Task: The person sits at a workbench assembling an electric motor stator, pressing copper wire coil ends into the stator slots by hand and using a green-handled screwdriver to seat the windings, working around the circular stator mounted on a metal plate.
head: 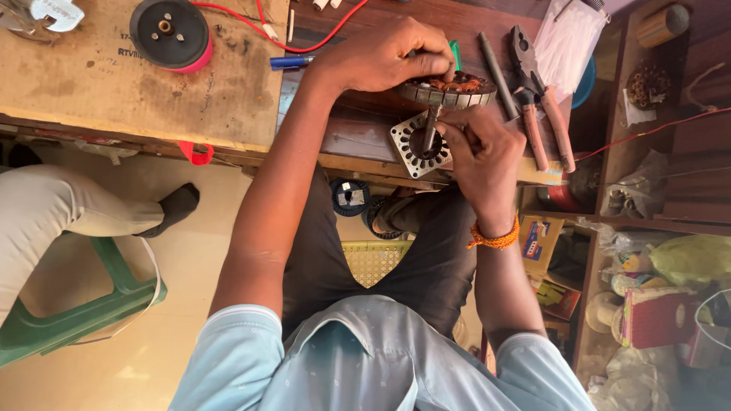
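The left hand (384, 57) lies curled over the top of a round motor stator (448, 89) with copper windings, its fingers closed on the rim and pinning it to the wooden surface (358, 129) near the front edge. The right hand (481, 156) sits just below it, fingers pinched shut around a thin metal rod (431, 129) that stands through the centre hole of a flat, square-cornered steel lamination plate (418, 144) touching the stator's near side. Red-handled pliers (542, 106) and a grey bar (497, 65) rest just right of the stator, and a black reel (169, 32) lies well away to the left.
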